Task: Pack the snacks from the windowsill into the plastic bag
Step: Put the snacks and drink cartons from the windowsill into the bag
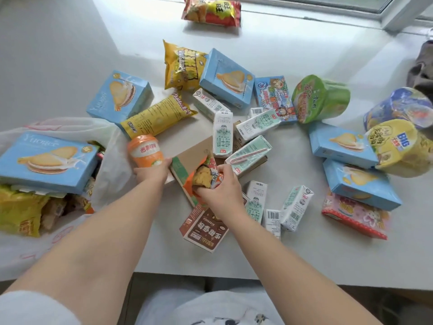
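On the windowsill (304, 254), the left hand (152, 171) grips an orange cup (144, 150) beside the plastic bag (110, 165); the right hand (221, 188) clutches an orange snack packet (206, 173), fingers hiding its label. 2 noodle bowls (398, 141) blur rightward.

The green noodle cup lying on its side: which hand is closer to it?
Right. The right hand grips a snack packet below-left of the green noodle cup; the left hand, holding an orange cup, is farther left.
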Demonstrator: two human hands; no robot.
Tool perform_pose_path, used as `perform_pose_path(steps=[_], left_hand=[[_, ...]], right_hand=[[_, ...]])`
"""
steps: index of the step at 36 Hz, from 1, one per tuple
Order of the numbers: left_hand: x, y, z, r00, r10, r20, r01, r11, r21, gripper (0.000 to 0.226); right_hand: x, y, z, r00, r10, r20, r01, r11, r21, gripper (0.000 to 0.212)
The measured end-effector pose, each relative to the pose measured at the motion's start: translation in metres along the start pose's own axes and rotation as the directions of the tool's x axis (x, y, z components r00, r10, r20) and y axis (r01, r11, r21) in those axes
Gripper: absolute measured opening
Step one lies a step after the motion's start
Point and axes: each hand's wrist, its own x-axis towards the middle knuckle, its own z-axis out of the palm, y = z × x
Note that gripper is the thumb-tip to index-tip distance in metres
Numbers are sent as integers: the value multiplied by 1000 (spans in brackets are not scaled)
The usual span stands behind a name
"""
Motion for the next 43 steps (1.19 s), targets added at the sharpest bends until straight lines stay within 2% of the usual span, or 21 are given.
perform_pose_path(steps=[3,6,8,11,14,18,22,25,29,32,34,40,43], left_hand=[[7,-8,-6,998,-24,61,29,996,-81,112],[2,-15,-15,996,24,82,-19,998,-63,87],[-6,-18,-20,992,80,99,-76,996,-43,79],[-17,-28,-31,955,225,194,-221,974,-46,54],[-21,-42,-42,913,313,261,-327,945,9,54],[-32,-53,-47,907,296,301,-301,953,-31,23],[-41,-56,-44,892,311,329,-310,949,-57,17],[-47,-56,-40,869,336,363,-348,937,-34,21],[-45,-55,-37,879,323,350,-342,940,-6,62],[-42,-52,-32,877,326,354,-347,938,-5,75],[-44,-48,-26,875,331,354,-356,934,5,78],[-56,-35,-9,873,335,354,-354,935,-11,83],[-57,-22,0,866,353,353,-368,929,-27,84]], right_hand=[[-2,2,-6,999,21,37,-23,997,71,64],[-3,3,-15,999,35,29,-39,988,148,65],[-2,6,-25,998,62,26,-66,973,222,59],[-2,19,-41,991,136,12,-133,943,305,59],[-3,39,-49,966,256,-23,-232,907,352,65],[-7,61,-46,939,344,23,-326,865,382,75],[-17,76,-30,920,386,69,-379,830,409,71],[-27,82,-20,912,401,90,-399,813,424,75],[-31,85,-23,902,431,23,-393,799,455,79],[-27,86,-30,907,421,-25,-375,831,410,77],[-23,84,-36,904,426,-35,-377,833,404,79],[1,64,-55,918,379,-115,-309,868,389,55],[21,43,-61,934,338,-119,-263,872,414,53]])
